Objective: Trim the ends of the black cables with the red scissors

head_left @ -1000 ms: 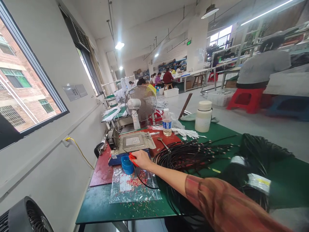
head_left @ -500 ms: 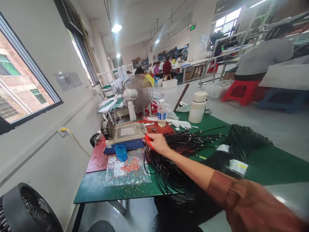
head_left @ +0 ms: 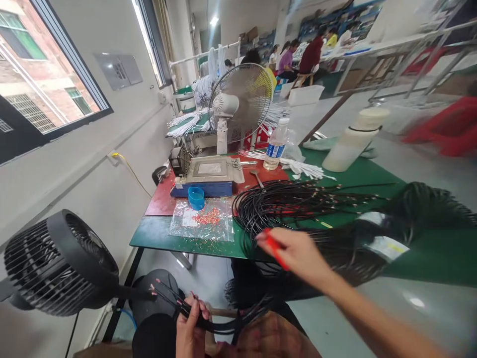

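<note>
My left hand (head_left: 192, 318), low in the view above my lap, is closed around a bunch of black cables (head_left: 219, 326). Their thin stripped ends fan out to the left past my fingers. My right hand (head_left: 298, 251) grips a red-handled tool (head_left: 276, 251); motion smears it, so its kind is unclear. It hovers over the front edge of the table, just in front of a heap of black cables (head_left: 276, 199) with coppery ends.
A blue-sided heating unit (head_left: 208, 171) stands behind a plastic bag (head_left: 179, 228) bearing red scraps and a blue cup (head_left: 196, 198). A drink bottle (head_left: 275, 149), a white flask (head_left: 354, 141) and white cables (head_left: 305, 169) lie beyond. A black fan (head_left: 63, 263) is at left.
My right hand has come back from the heating unit toward me, still with the red-handled tool. My left hand with black cables has entered view as the camera tilted down.
</note>
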`<state>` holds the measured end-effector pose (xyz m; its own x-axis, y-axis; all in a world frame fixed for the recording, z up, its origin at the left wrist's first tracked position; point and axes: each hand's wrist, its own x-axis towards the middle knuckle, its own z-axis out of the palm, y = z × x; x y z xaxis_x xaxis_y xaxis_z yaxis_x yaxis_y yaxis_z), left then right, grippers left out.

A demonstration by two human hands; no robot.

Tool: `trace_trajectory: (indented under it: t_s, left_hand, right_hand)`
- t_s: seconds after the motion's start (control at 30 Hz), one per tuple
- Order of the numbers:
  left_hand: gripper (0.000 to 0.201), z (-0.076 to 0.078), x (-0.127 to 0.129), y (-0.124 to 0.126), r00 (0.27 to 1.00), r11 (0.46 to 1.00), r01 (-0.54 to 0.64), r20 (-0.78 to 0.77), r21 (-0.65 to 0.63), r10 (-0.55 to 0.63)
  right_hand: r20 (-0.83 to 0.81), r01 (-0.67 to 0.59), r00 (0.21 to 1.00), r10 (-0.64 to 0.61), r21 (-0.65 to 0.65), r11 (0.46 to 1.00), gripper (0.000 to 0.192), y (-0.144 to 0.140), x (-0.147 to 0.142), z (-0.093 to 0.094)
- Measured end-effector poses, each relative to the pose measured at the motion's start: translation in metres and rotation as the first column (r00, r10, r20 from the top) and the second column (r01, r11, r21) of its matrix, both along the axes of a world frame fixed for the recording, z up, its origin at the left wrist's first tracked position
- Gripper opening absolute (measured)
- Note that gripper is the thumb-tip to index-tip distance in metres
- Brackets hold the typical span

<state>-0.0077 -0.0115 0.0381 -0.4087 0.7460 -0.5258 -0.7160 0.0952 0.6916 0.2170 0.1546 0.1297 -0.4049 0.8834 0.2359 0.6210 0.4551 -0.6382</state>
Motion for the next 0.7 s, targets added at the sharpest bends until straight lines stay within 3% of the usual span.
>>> trace_trajectory:
  t_s: [0.1,0.23,0.37,0.7]
  left_hand:
    - [0.013,0.012,0.005,-0.005,0.999,1.000,-0.002,-0.036,-0.012,0.002]
    - [0.019,0.021,0.007,-0.013,0.993,0.994,-0.082,-0.092,-0.070,0.075]
    - [0.019,0.024,0.009,-0.013,0.986,0.992,-0.077,-0.158,-0.096,0.062]
    - [0.027,0.026,0.013,-0.010,0.896,0.978,0.038,-0.426,-0.203,-0.123]
  right_hand:
    - [0.041,-0.302,0.949,0.313,-0.165,0.939,0.031,-0.035,-0.046,-0.023]
    - [0.104,-0.445,0.875,0.473,-0.216,0.869,0.034,-0.064,-0.073,-0.036]
    - [0.140,-0.492,0.824,0.549,-0.306,0.815,0.044,-0.076,-0.079,-0.041]
    - [0.219,-0.492,0.770,0.599,-0.393,0.777,0.043,-0.073,-0.083,-0.051]
